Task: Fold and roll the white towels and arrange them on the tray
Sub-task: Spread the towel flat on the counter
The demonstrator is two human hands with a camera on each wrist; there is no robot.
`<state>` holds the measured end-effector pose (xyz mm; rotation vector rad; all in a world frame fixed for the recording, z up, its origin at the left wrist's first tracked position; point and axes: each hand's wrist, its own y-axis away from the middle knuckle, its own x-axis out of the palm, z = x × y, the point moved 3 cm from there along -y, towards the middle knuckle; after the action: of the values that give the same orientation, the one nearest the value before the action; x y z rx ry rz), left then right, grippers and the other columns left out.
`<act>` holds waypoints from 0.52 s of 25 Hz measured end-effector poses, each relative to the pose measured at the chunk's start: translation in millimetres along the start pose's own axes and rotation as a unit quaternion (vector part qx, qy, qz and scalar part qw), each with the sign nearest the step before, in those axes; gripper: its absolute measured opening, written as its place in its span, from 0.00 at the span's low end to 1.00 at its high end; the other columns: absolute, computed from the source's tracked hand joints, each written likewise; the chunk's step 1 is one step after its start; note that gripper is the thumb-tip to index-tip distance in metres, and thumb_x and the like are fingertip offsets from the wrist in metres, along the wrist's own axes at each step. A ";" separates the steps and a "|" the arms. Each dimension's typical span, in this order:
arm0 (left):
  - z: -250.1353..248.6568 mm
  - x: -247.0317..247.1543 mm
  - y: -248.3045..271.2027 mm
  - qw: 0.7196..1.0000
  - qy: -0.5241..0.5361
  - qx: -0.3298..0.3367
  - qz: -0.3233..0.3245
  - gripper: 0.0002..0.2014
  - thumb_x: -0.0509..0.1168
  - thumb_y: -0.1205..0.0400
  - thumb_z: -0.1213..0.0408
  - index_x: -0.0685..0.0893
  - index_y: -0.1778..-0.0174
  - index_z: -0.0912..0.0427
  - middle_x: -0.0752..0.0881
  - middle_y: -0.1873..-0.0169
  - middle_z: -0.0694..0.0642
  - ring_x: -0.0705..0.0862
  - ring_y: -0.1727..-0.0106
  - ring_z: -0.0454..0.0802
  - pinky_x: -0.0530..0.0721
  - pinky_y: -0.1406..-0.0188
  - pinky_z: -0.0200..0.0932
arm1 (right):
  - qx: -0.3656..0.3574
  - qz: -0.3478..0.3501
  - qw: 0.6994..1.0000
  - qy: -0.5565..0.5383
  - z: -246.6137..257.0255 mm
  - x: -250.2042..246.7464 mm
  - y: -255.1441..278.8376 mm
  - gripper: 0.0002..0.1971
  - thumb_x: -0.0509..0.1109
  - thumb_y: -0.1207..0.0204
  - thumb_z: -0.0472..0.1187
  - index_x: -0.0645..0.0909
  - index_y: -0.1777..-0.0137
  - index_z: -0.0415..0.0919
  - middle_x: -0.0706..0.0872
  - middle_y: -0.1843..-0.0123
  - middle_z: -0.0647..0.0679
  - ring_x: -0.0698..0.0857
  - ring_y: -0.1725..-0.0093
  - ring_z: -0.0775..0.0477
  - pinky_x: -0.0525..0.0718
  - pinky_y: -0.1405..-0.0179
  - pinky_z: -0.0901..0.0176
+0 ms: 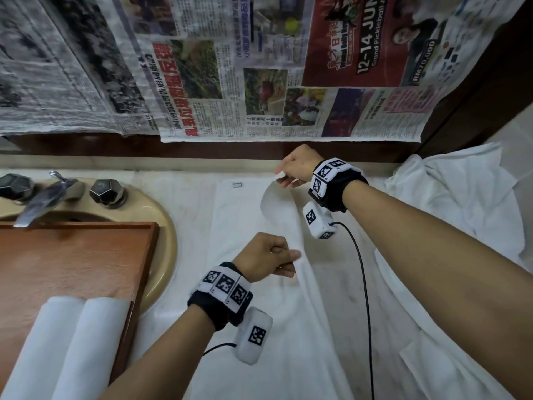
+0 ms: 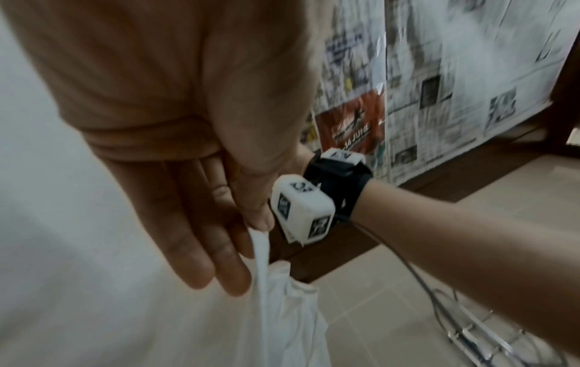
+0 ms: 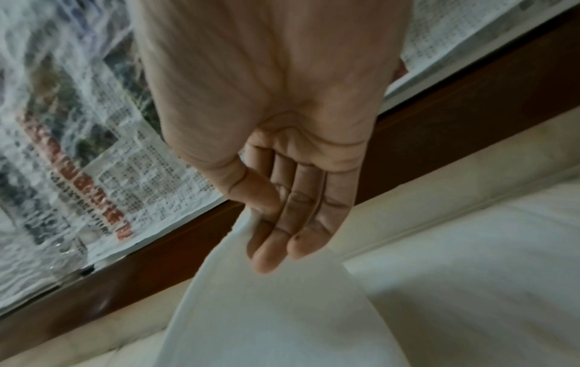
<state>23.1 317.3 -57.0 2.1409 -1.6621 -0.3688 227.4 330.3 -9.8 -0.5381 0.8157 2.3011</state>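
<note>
Two rolls (image 1: 66, 339) already lay side by side on the tray (image 1: 72, 255), at its near end. A third towel (image 1: 245, 226) was spread flat on the bench (image 1: 184, 192), just right of the tray. Right hand (image 1: 297, 167) pinched the towel's far right corner between thumb and fingers, lifted off the bench; left hand (image 1: 266, 256) pinched the same long edge nearer the body (the left wrist view showed the cloth caught at the thumb tip). Step in hand, as I judged it: the lengthwise fold of towel three. Next move called for carrying both grips leftward together, laying the raised edge onto the opposite edge, corners matched, then smoothing before rolling. More unfolded towels (image 1: 461, 197) sat heaped at right.
</note>
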 end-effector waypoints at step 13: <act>66.7 -98.6 24.4 0.984 0.062 -0.068 -0.151 0.16 0.61 0.12 0.58 0.80 0.55 0.70 0.83 0.61 0.71 0.82 0.65 0.58 0.82 0.70 0.43 | -0.160 -0.025 0.958 0.237 36.7 78.9 -37.2 0.07 0.71 0.23 0.43 0.88 0.53 0.41 0.79 0.51 0.45 0.81 0.48 0.45 0.75 0.51 0.62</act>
<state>-52.8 397.2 -108.3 2.2634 -1.2106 -0.4134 190.0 411.1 -42.1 -1.2765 0.6273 2.2984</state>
